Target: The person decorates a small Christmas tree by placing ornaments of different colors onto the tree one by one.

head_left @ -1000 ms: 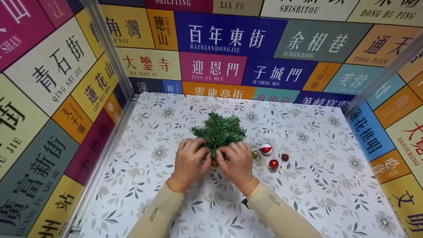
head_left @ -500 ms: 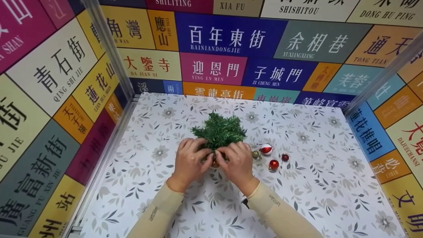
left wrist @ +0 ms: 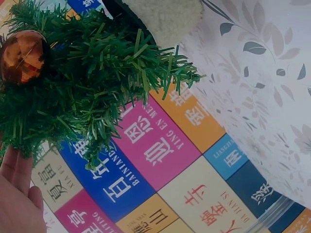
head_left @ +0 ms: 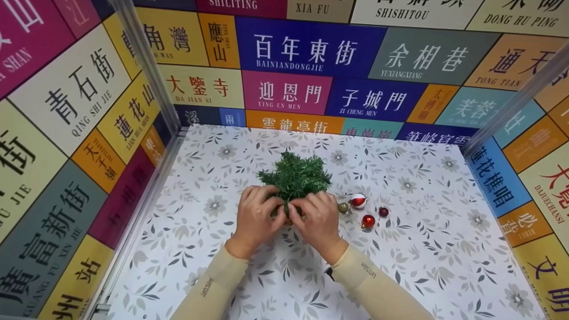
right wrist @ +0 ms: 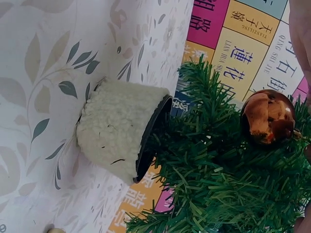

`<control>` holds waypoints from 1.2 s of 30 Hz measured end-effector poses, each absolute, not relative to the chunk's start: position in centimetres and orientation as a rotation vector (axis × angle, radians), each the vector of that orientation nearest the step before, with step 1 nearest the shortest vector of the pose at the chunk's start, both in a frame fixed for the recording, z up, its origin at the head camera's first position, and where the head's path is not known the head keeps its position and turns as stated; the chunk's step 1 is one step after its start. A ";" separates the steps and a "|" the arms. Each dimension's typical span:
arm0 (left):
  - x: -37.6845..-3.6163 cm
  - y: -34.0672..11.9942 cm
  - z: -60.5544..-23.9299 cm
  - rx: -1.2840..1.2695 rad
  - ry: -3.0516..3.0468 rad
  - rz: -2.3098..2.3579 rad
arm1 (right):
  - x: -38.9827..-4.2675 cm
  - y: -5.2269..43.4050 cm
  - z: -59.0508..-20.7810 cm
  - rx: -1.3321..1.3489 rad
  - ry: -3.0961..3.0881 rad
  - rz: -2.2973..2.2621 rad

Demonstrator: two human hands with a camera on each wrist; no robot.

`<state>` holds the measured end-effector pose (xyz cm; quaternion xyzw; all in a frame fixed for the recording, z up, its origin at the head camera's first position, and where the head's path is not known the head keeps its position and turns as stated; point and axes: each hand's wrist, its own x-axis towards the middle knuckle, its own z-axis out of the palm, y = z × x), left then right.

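The tree [head_left: 300, 175] stands on the surface [head_left: 178, 213]; left hand [head_left: 258, 218] and right hand [head_left: 318, 218] pinch its near twigs by the bauble [right wrist: 268, 116], exact hold hidden. Twigs should bend easily; the bauble, likely light, slick and fragile, wants fingertips.

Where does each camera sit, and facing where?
Head: on the head, facing forward and down at the green tree; left hand, right hand, sleeves show.
Left wrist: on that wrist, facing the green tree and copper bauble; part of a hand shows.
Right wrist: on that wrist, facing the pale pot and green tree; hand edges show at right.
Both wrist views share the copper bauble and pale pot.
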<state>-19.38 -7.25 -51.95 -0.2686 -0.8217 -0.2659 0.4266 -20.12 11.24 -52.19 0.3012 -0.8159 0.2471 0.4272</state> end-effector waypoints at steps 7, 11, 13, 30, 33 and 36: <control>-19.3 -7.2 -51.8 -0.689 -2.081 -0.653 | -20.2 11.4 -52.1 0.736 -2.042 0.616; -19.3 -7.2 -51.7 -0.682 -2.089 -0.645 | -20.3 11.4 -52.2 0.738 -2.041 0.600; -19.3 -7.3 -51.7 -0.674 -2.089 -0.651 | -20.3 11.4 -52.2 0.747 -2.036 0.601; -19.5 -7.2 -51.8 -0.684 -2.053 -0.678 | -20.4 11.3 -52.1 0.780 -2.017 0.621; -19.5 -7.2 -51.9 -0.676 -2.041 -0.691 | -20.4 11.3 -52.2 0.784 -2.019 0.623; -19.5 -7.2 -51.9 -0.674 -2.036 -0.708 | -20.5 11.4 -52.3 0.787 -2.017 0.622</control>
